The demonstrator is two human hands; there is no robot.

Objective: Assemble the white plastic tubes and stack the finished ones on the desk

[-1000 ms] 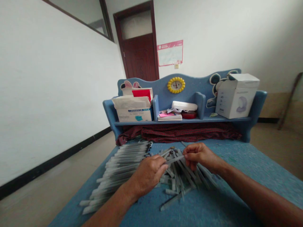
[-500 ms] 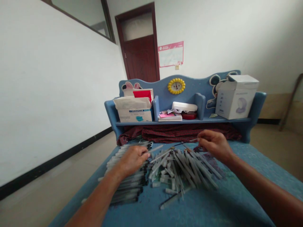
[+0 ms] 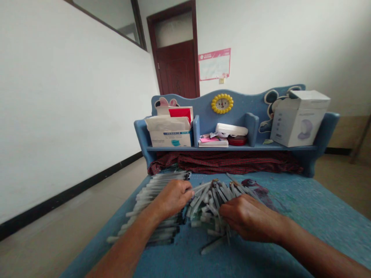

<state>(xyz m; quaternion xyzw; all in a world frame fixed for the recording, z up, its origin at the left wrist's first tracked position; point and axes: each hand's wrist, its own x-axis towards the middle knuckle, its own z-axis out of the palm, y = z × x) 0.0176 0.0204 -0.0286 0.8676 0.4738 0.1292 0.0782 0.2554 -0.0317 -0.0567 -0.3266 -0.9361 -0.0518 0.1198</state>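
My left hand (image 3: 176, 197) is closed in a pinch on a translucent pen barrel (image 3: 201, 187), which points right toward the loose pile. Beneath that arm lies a row of whitish pens (image 3: 156, 184) with black ends, side by side on the blue desk. My right hand (image 3: 246, 217) is low over the right side of the pile, fingers closed and pointing left; what they hold, if anything, is hidden. The pile has loose pen barrels (image 3: 198, 204) and short translucent caps (image 3: 196, 223). One dark-and-clear piece (image 3: 213, 244) lies apart at the front.
A blue shelf (image 3: 226, 150) runs along the desk's back, holding a mask box (image 3: 171, 138), papers (image 3: 213, 143) and a white carton (image 3: 298, 121). A yellow-rimmed clock (image 3: 222, 104) is on its backboard. Red checked cloth (image 3: 220, 163) lies under the shelf.
My right hand has come down and left from above the pile's far edge to its near right side. My left hand stays near the pens, slightly farther right. The view has shifted a little.
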